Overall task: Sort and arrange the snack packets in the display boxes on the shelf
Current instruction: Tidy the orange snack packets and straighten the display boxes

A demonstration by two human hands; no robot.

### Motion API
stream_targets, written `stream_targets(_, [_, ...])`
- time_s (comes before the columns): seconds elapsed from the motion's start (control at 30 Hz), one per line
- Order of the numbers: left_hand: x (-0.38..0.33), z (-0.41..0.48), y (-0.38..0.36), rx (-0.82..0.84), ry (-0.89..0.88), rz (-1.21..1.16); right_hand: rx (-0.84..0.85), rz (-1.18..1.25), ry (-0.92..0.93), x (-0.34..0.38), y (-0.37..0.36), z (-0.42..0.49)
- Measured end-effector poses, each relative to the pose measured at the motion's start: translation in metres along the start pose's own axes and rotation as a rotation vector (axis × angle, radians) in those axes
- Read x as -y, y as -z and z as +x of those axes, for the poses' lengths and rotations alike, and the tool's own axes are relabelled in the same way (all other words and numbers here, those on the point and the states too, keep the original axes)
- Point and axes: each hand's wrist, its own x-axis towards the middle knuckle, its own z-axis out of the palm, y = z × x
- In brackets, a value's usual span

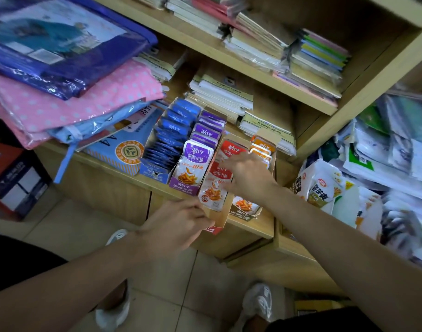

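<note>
Several cardboard display boxes stand side by side on the wooden shelf [123, 161]. The blue box [154, 174] holds blue packets [174, 130]. Beside it are purple packets [195, 161], then red packets [217, 185], then orange packets [262, 149] at the right. The red box [220, 218] sticks out past the shelf edge. My left hand [174, 226] pinches the front wall of the red box. My right hand [250, 176] lies over the red packets with fingers spread, pressing on them; what is under the palm is hidden.
Folded fabric in plastic wraps [68, 99] and a blue paper ream [119, 144] crowd the shelf's left. Stacks of notebooks [229, 97] fill the back and the upper shelf. A heap of snack bags [329, 188] lies to the right. A dark box [16, 180] stands low left.
</note>
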Motion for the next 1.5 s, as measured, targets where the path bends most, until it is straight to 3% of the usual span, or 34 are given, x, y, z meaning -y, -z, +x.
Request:
stream_targets(0.1, [0.001, -0.001, -0.002, 0.018, -0.002, 0.003, 0.230, -0.026, 0.131, 0.009, -0.003, -0.004])
stream_targets(0.27, [-0.001, 0.002, 0.001, 0.008, 0.002, -0.022, 0.452, -0.114, 0.242, 0.011, -0.002, -0.017])
stream_targets(0.37, [-0.003, 0.004, 0.002, 0.014, 0.005, -0.038, 0.480, -0.210, 0.277, 0.017, 0.001, -0.022])
stream_targets(0.5, [0.000, 0.001, -0.002, 0.042, 0.011, -0.054, 0.329, -0.233, 0.355, 0.020, 0.003, -0.031])
stream_targets(0.63, [-0.002, 0.001, -0.001, 0.060, 0.005, -0.076, 0.441, -0.179, 0.372, 0.019, 0.000, -0.030])
stream_targets(0.83, [0.002, 0.001, -0.001, 0.086, -0.007, -0.071, 0.490, -0.384, 0.230, 0.011, 0.000, -0.009])
stream_targets(0.93, [0.000, 0.004, -0.001, 0.096, -0.017, -0.050, 0.469, -0.447, 0.179, 0.012, -0.001, -0.004])
stream_targets(1.07, [-0.001, 0.016, 0.011, 0.064, -0.021, 0.054, 0.397, -0.276, 0.134, 0.006, -0.004, 0.002])
stream_targets(1.33, [0.009, 0.045, 0.010, 0.459, 0.020, 0.353, 0.019, -0.093, 0.130, -0.018, 0.020, -0.005])
stream_targets(1.5, [0.011, 0.051, 0.016, 0.526, 0.027, 0.302, 0.010, -0.065, 0.024, -0.027, 0.019, -0.004])
